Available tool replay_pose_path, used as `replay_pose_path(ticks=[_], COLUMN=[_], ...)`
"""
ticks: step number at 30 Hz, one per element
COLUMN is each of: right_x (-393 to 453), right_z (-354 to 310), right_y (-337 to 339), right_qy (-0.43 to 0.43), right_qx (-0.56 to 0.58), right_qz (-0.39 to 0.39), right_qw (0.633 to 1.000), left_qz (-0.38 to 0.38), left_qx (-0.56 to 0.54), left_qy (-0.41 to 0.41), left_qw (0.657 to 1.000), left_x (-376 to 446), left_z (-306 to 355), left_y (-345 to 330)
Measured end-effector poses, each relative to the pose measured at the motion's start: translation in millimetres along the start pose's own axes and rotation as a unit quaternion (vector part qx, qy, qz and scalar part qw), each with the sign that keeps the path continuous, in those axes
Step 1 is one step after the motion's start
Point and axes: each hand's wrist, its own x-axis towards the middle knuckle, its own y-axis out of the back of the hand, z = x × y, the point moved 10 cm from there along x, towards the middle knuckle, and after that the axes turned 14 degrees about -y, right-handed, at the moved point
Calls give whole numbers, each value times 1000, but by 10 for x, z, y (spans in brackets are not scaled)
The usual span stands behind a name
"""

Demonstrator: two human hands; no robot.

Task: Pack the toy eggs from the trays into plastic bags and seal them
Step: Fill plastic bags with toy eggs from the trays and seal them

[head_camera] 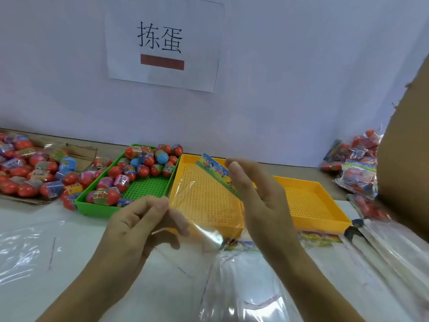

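Above the yellow tray (209,196), an empty plastic bag (204,205) was grasped by the left hand (139,226) and right hand (257,201). Toy eggs (144,168) remained in the green tray (148,189); filled bags (357,168) were stacked at right.

Paper sign (163,43) on wall (301,77)

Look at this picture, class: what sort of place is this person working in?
Probably a small packing workstation, hand assembly rather than a home. A paper sign marks the station on the wall, toy eggs fill a green tray, filled bags pile at the right, and both hands hold an empty plastic bag.
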Motion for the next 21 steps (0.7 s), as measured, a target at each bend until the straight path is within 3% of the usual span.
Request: replay_pose_path(ticks=[4, 7, 15, 18, 21], right_x=[-154, -162, -118, -109, -198], right_z=[536, 609, 880, 867, 599], right_y=[-348, -358, 3, 93, 111], right_qy=[-142, -156, -208, -177, -66], right_qx=[72, 118, 204, 129, -41], right_qz=[-78, -109, -10, 39, 89], right_qw=[984, 975, 957, 975, 993], left_qz=[58, 70, 20, 62, 70], left_qx=[-13, 11, -127, -108, -93], left_qy=[67, 100, 143, 115, 96], left_qw=[996, 992, 981, 986, 989], left_x=[-18, -45, -58, -12, 19], left_z=[-131, -185, -242, -205, -140], left_y=[68, 90, 7, 90, 147])
